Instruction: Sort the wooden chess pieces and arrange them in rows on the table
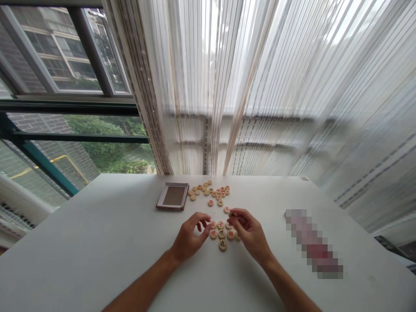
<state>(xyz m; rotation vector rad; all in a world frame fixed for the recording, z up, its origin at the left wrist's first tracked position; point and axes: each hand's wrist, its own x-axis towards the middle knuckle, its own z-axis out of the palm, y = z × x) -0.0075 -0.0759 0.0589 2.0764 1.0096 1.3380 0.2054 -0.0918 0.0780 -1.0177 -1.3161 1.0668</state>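
Observation:
My right hand pinches a xiangqi piece with dark marking between thumb and fingers, just above the table. Close by lies a red-marked piece. My left hand is open with curved fingers apart, its tips beside a red-marked piece; whether they touch it I cannot tell. Between my hands several round wooden pieces lie in short rows, among them a black-marked piece and a red-marked piece. Nearest to me is another black-marked piece. My right hand partly covers pieces at the rows' right end.
Farther back on the white table lie several loose pieces, some blank side up, such as a plain piece. A shallow box stands to their left. A pixelated item lies at right. Curtains hang behind.

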